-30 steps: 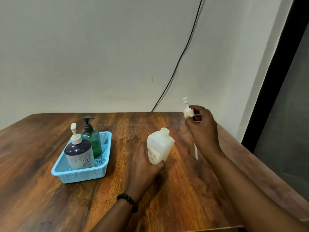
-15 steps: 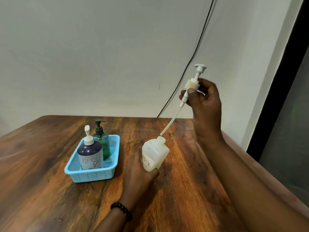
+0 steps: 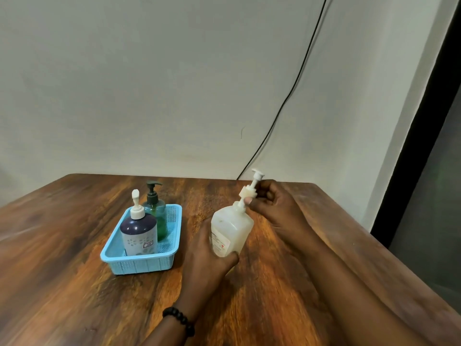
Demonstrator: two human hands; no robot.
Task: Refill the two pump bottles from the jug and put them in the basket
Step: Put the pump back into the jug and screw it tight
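Observation:
A translucent white jug (image 3: 232, 229) stands tilted on the wooden table (image 3: 74, 283), gripped low on its side by my left hand (image 3: 207, 260). My right hand (image 3: 272, 203) pinches a white pump head (image 3: 250, 192) whose tube is sunk into the jug's neck, its collar just above the opening. A light blue basket (image 3: 139, 263) to the left holds two pump bottles: a dark purple one with a white pump (image 3: 138, 233) in front and a green one with a dark pump (image 3: 156, 211) behind.
A black cable (image 3: 294, 83) runs down the pale wall to the table's back edge. The table's right edge slants past my right forearm, with a dark frame (image 3: 419, 146) beyond it.
My right hand, which held the pump high with its tube drawn out of the jug, has come down and pushed the tube into the jug. My left hand kept its hold.

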